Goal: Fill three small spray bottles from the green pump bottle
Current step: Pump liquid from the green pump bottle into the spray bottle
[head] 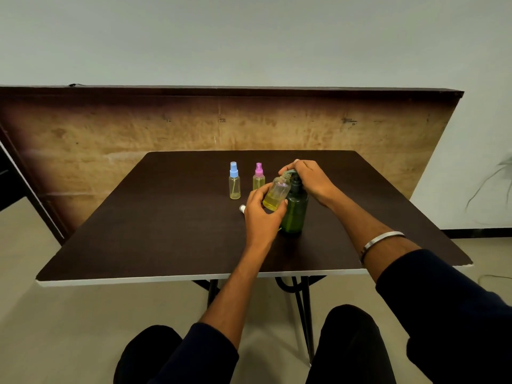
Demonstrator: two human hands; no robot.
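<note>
The green pump bottle (296, 212) stands upright near the middle of the dark table (166, 231). My right hand (310, 178) lies over its pump head, fingers curled round the nozzle. My left hand (260, 214) grips an uncapped clear small bottle (277, 194), tilted, its open neck up at the pump nozzle; yellow liquid fills its lower part. Two capped spray bottles stand behind to the left: one with a blue top (234, 180), one with a pink top (258, 177). Both hold yellowish liquid. A small white cap (242, 208) lies on the table beside my left hand.
A wooden board (138, 128) leans against the wall behind the table. The table's front edge (194, 278) is near my knees, with metal legs beneath. A plant (496, 178) shows at the far right.
</note>
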